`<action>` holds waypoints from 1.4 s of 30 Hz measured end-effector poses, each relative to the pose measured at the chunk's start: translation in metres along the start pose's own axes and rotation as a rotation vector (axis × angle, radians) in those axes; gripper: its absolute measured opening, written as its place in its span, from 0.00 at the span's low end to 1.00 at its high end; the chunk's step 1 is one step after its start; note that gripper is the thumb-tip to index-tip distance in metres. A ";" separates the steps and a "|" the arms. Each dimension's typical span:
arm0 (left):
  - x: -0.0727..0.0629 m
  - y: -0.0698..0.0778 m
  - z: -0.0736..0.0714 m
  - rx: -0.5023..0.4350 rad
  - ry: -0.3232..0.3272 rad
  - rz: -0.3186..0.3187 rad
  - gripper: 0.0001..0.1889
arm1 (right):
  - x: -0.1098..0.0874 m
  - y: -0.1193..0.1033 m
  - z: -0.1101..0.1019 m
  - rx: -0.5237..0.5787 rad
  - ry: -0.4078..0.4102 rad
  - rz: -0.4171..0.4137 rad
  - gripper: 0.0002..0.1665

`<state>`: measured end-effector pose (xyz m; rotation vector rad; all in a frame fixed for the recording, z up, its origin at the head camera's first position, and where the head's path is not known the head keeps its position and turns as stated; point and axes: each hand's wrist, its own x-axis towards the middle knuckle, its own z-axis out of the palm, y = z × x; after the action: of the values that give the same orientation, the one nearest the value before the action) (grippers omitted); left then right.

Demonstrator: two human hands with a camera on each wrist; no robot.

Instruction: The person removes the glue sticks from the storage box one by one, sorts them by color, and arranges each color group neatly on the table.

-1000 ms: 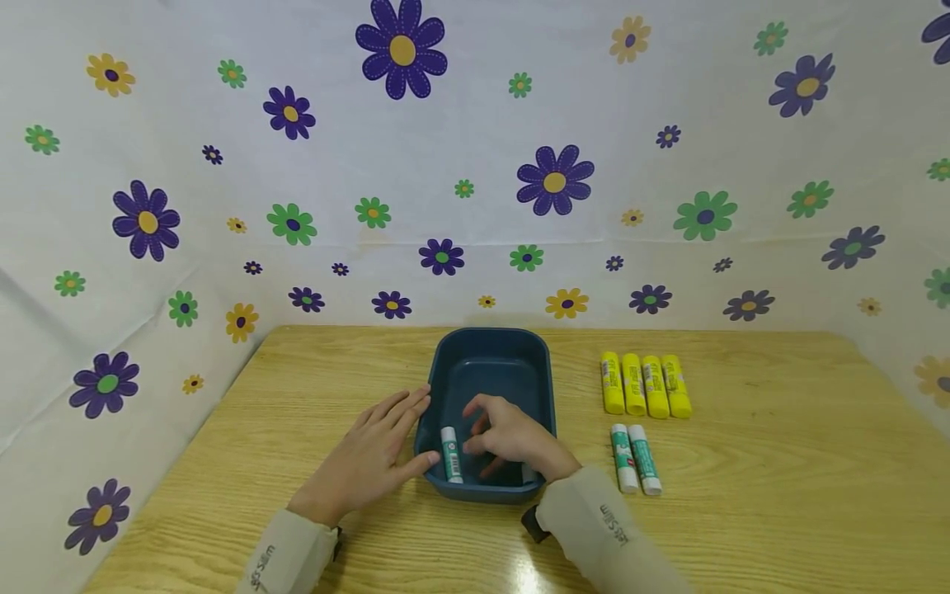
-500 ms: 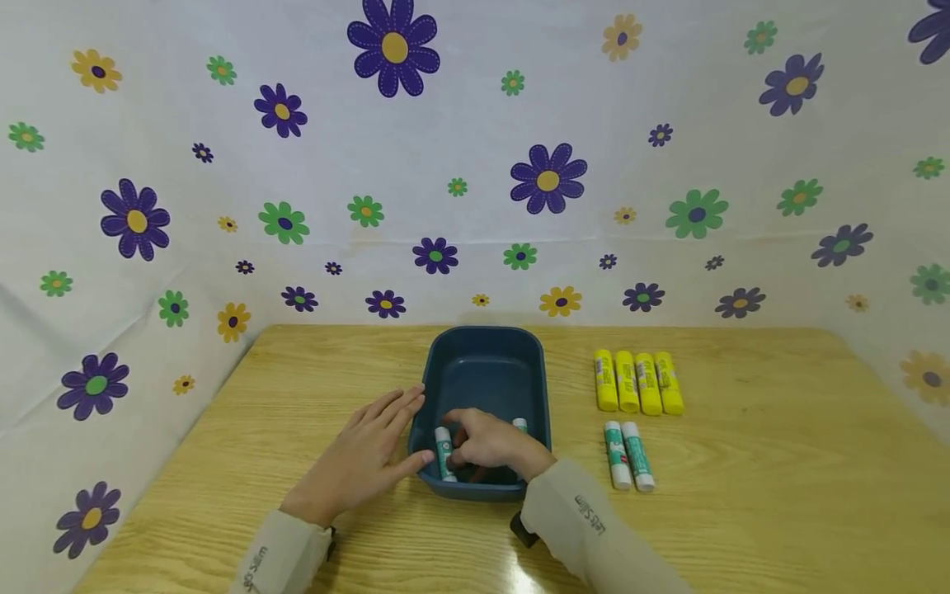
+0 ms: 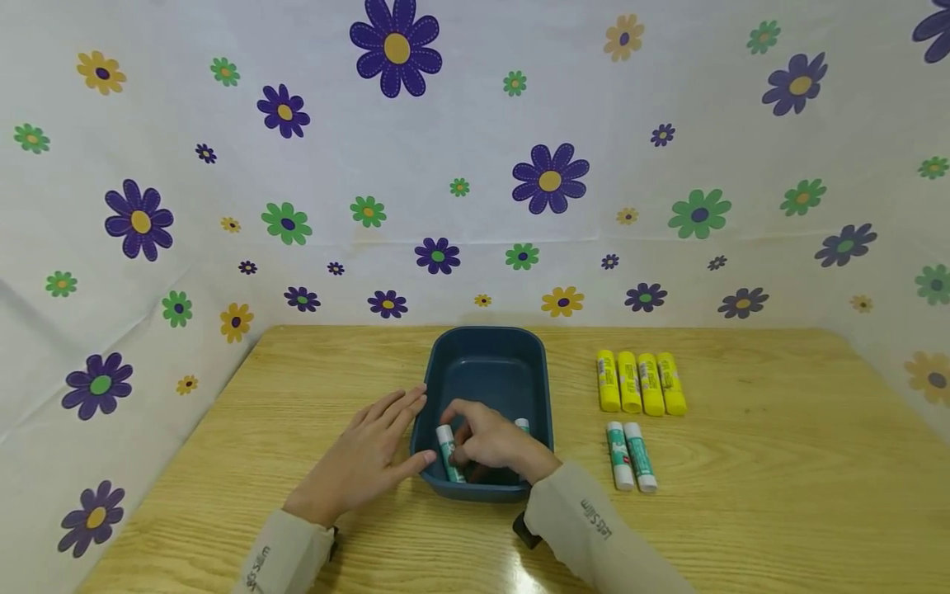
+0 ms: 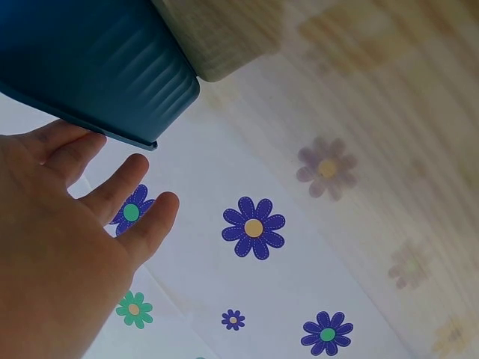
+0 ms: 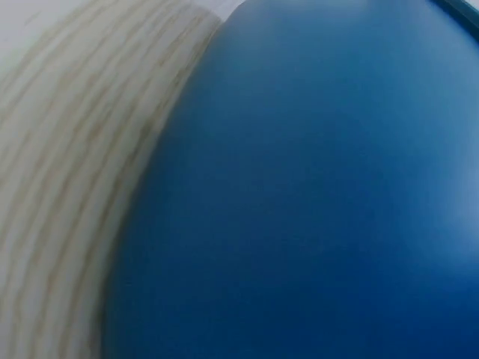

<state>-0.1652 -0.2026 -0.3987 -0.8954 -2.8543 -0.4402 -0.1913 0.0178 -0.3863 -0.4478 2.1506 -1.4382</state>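
A dark blue plastic bin (image 3: 486, 493) stands on the table. My right hand (image 3: 493, 437) reaches inside it, fingers curled and pinching a green-and-white glue stick (image 3: 449, 452) near the bin's left wall. Part of that stick is hidden by the fingers. Behind the right hand, the white end of another glue stick (image 3: 523, 425) shows by the right wall. My left hand (image 3: 364, 462) lies against the bin's left side, its fingers straight and touching the rim. The left wrist view shows those fingers (image 4: 150, 224) beside the bin; only the bin's blue wall (image 5: 299, 187) fills most of the right wrist view.
Right of the bin, several yellow glue sticks (image 3: 640, 384) lie side by side in a row. Two green-and-white glue sticks (image 3: 631, 456) lie nearer to me. A white flowered cloth (image 3: 475, 148) rises behind the wooden table (image 3: 764, 462).
My right hand has moved left within the bin and taken hold of the left glue stick. Another stick's end has come into view behind it. My left hand stays at the rim.
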 end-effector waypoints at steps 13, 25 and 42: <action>0.000 0.000 0.002 0.013 0.002 -0.011 0.41 | -0.009 -0.007 -0.023 0.084 0.050 -0.062 0.25; 0.000 0.001 0.001 0.014 0.006 -0.017 0.41 | -0.031 -0.015 -0.056 0.110 0.091 -0.127 0.25; 0.000 0.000 0.002 0.007 0.019 -0.005 0.41 | -0.064 -0.001 -0.096 0.122 0.168 -0.090 0.26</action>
<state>-0.1649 -0.2019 -0.4011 -0.8779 -2.8400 -0.4359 -0.1946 0.1240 -0.3405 -0.3957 2.1800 -1.7013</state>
